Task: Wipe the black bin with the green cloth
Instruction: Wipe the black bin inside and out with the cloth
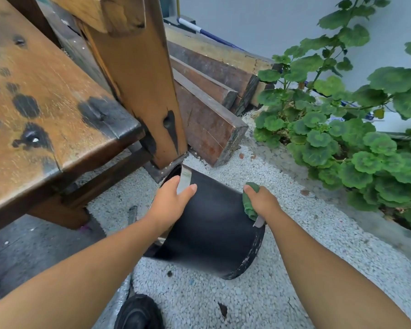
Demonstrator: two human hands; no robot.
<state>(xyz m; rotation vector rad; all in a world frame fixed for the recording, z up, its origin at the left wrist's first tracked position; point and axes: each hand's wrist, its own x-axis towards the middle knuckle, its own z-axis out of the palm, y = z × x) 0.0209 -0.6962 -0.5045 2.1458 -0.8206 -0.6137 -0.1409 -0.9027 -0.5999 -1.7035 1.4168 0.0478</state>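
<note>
The black bin [211, 224] lies tilted on its side on white gravel, its open mouth toward the wooden bench at upper left and its base toward me at lower right. My left hand [170, 201] grips the bin's rim by a metal handle bracket. My right hand [262, 201] presses the bunched green cloth [249, 205] against the bin's upper right side, next to a second metal bracket.
A worn wooden bench [45, 96] and its thick leg [138, 79] stand to the left, close to the bin's mouth. Stacked timber beams [209, 110] lie behind. Leafy green plants [342, 129] fill the right. My black shoe [138, 313] is at the bottom.
</note>
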